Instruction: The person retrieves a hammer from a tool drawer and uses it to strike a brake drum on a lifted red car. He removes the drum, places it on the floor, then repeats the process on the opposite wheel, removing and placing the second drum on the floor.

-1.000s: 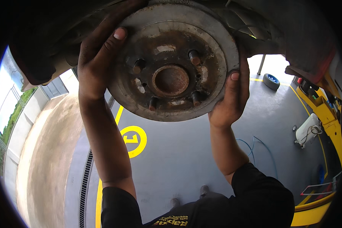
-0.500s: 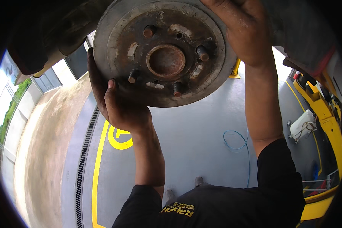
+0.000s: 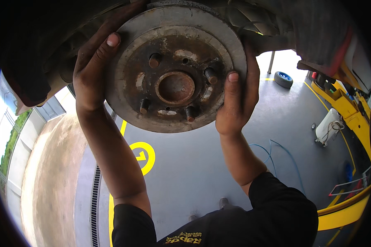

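Grey floor [image 3: 202, 164]: yellow markings [image 3: 142, 154], blue hose [image 3: 276, 150], drain grate [image 3: 95, 201], tyre [image 3: 283, 79].

You grip a rough, rust-pitted metal brake disc [image 3: 175, 68], its outer ring duller grey and smoother, above a smooth, faintly glossy grey painted floor [image 3: 202, 173].

So half a second back we had our left hand [image 3: 90, 76] cupped under the lower-left edge of the rusty brake disc [image 3: 175, 68] and our right hand [image 3: 237, 101] reaching over the top-right. Now we've swapped the grip around: left sits up on the upper-left rim with the thumb lying on the disc face, right is down on the right edge, thumb pointing up along the rim. Basically back where we were a second ago.
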A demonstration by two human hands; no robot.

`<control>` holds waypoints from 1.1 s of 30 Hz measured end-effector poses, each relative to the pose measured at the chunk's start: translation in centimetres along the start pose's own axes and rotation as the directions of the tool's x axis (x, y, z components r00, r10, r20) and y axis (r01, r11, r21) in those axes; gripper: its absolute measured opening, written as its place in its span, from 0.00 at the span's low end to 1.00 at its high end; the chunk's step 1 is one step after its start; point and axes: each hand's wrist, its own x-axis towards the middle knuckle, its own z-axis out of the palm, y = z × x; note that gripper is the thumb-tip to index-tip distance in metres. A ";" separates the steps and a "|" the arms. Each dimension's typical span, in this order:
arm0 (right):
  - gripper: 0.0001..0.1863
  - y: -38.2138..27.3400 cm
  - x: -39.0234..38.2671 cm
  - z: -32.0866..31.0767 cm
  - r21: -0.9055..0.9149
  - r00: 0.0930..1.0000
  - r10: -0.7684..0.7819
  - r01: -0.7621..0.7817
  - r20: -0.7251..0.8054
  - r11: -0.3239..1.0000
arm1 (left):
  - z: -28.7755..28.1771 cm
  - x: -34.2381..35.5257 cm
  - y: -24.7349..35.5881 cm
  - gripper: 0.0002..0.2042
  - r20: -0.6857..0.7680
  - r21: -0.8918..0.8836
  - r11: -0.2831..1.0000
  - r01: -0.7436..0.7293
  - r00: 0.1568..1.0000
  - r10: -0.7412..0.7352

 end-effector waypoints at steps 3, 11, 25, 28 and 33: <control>0.31 0.1 2.8 -1.0 -0.034 0.991 -0.010 0.015 0.133 0.999 | 0.8 -1.5 -1.0 0.31 -0.202 -0.049 0.997 -0.054 0.979 0.043; 0.23 -1.6 10.4 0.1 0.268 0.866 -0.016 -0.138 0.500 0.953 | 5.1 -8.4 -3.5 0.32 -0.679 -0.306 0.939 -0.155 0.727 -0.101; 0.35 -1.3 3.7 -0.7 0.067 0.962 -0.017 -0.001 0.272 0.998 | 0.3 -3.6 -0.5 0.33 -0.291 -0.087 0.996 0.002 0.956 -0.027; 0.36 -0.7 -0.7 0.2 0.196 0.987 0.146 -0.157 0.068 0.968 | -1.8 0.3 0.1 0.31 0.089 -0.027 0.999 0.047 0.995 -0.044; 0.33 -0.5 -1.1 0.8 0.119 0.984 0.174 -0.170 -0.023 0.978 | -0.9 -0.6 -0.7 0.30 -0.118 -0.212 0.977 0.014 0.992 -0.039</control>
